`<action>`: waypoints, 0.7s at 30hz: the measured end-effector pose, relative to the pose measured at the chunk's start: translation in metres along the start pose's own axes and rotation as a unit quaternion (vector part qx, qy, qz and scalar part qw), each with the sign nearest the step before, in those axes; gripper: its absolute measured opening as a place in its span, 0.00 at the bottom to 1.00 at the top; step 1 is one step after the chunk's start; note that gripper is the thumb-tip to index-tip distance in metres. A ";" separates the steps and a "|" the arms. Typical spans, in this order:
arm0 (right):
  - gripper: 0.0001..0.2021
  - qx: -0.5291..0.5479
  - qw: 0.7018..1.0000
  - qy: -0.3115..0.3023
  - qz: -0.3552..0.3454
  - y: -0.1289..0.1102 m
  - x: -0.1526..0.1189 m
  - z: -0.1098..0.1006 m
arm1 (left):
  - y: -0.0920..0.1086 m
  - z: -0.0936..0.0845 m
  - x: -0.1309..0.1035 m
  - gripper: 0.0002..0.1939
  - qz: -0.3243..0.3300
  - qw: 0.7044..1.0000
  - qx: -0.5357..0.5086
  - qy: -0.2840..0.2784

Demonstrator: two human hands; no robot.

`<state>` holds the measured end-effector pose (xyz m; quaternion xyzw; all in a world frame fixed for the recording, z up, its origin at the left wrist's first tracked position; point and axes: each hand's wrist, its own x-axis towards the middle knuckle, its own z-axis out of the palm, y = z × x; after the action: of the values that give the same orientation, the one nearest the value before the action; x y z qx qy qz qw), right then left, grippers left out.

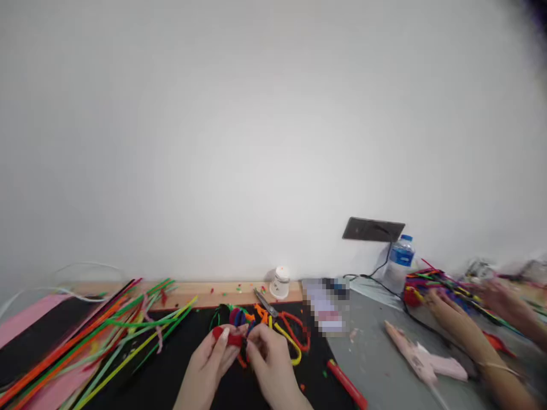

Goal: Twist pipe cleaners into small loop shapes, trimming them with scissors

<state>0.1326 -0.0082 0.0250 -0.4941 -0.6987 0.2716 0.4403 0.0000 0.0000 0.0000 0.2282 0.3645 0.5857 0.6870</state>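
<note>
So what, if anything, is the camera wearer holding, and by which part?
The left grip holds a red fuzzy piece, thumb across its visible middle. The right grip is close beside; what it holds cannot be told.

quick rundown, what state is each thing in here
left hand: fingers closed on the red fuzzy piece
right hand: fingers close together beside it, grip unclear
red fuzzy piece: held above the table
fuzzy sticks: loose, crisscrossed
metal tool: lying down, open or closed unclear
bottle: upright, blue cap on
glue gun: lying on its side
red tube: lying flat
</note>
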 end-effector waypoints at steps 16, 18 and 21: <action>0.12 0.292 0.952 -0.066 0.056 0.005 0.006 0.001 | 0.006 0.001 -0.002 0.06 -0.075 0.996 -0.055 -0.014; 0.13 0.290 0.952 -0.069 0.066 0.006 0.007 0.001 | 0.007 0.002 -0.002 0.05 -0.079 0.995 -0.059 -0.021; 0.11 0.246 0.964 -0.071 0.074 0.009 0.007 0.000 | 0.008 0.001 0.001 0.04 -0.081 0.994 -0.064 -0.026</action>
<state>0.1360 0.0015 0.0201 -0.4002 -0.6011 0.5014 0.4765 -0.0039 0.0024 0.0064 0.1684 0.3257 0.5438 0.7548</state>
